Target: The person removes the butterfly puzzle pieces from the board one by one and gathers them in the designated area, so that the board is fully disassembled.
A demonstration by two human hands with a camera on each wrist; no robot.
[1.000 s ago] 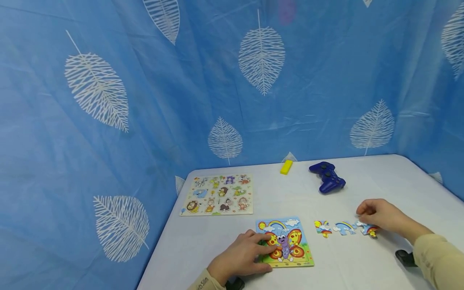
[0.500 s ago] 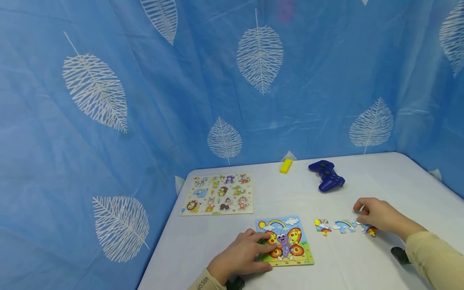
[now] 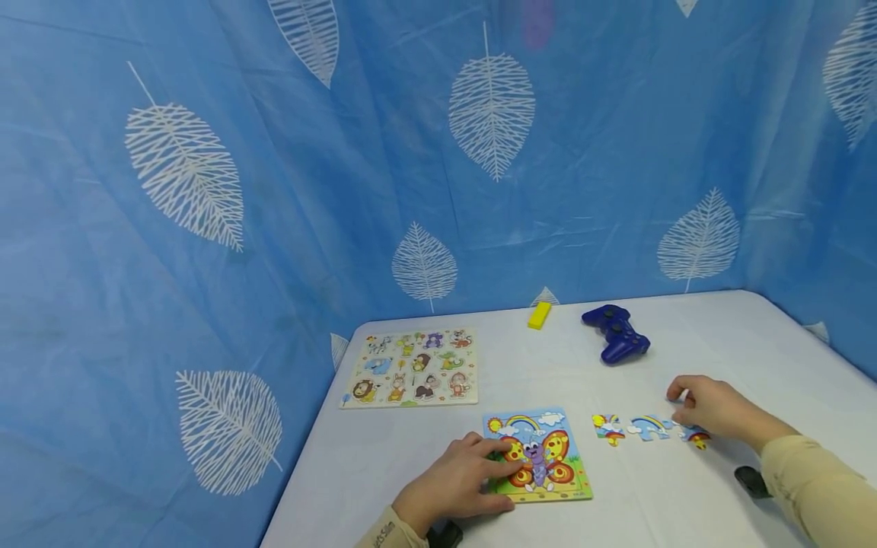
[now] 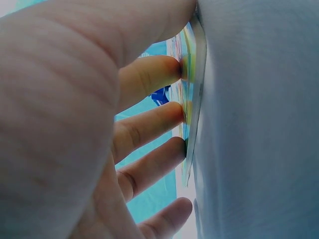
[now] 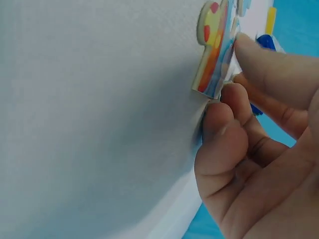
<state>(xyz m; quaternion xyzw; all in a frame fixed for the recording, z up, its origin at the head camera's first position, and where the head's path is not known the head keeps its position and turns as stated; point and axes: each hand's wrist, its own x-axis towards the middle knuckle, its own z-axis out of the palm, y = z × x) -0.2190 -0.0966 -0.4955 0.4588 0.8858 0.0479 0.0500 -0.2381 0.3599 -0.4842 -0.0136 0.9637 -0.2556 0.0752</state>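
Note:
My left hand rests with spread fingers on the left side of a square butterfly puzzle, fingertips on its face. To the right of that puzzle lie a piece with a sun and a rainbow piece, side by side. My right hand pinches a third puzzle piece at the right end of this row, partly covering it. In the right wrist view the thumb lies against the top of this puzzle piece, and curled fingers sit at its edge, low over the table.
An animal puzzle board lies at the back left of the white table. Farther back are a small yellow block and a blue game controller. A blue curtain with white leaves hangs behind the table.
My right hand has shifted slightly left with the third piece, which now sits close against the rainbow piece. The left hand stays on the butterfly puzzle.

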